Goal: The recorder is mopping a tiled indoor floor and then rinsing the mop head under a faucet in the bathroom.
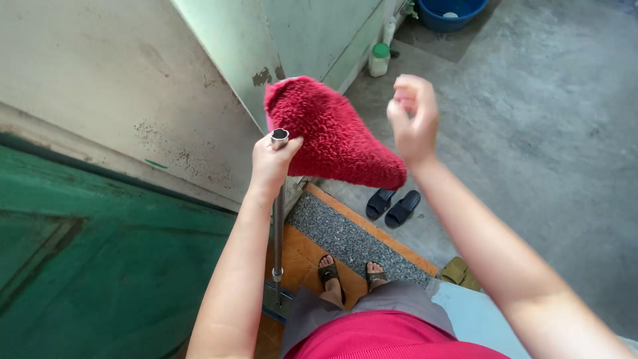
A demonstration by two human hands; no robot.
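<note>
Left hand [271, 159]: closed around the top of a metal pole [278, 219], thumb and fingers also pinching one edge of a red cloth [329, 136] against the pole's open end.

Pole: silver tube, upright, running from the left hand down to a blue-grey mop base [276, 300] near the feet; a collar joint shows low on the shaft.

Red cloth: shaggy, thick pile, roughly triangular as it hangs; held up at chest height, between the two hands, draped away from the pole toward the right, its lower tip just beside the right wrist.

Right hand [414, 119]: raised, holding nothing, fingers loosely curled with thumb and fingertips drawn near one another; just beside the cloth's right edge, whether touching it cannot be told.

Person: red top, grey bottoms, dark sandals [347, 272], standing on an orange tiled step [302, 256] edged with a grey speckled strip.

Surroundings:
- Green door [100, 266], left, below a stained pale wall [133, 86].
- Pair of dark slippers [392, 206] on the concrete floor [531, 133], just beyond the step.
- Tan slippers [460, 272], near the step's right end.
- White bottle [379, 60] with green cap, against the wall, far side.
- Blue basin [452, 13], top edge, well apart from the hands.
</note>
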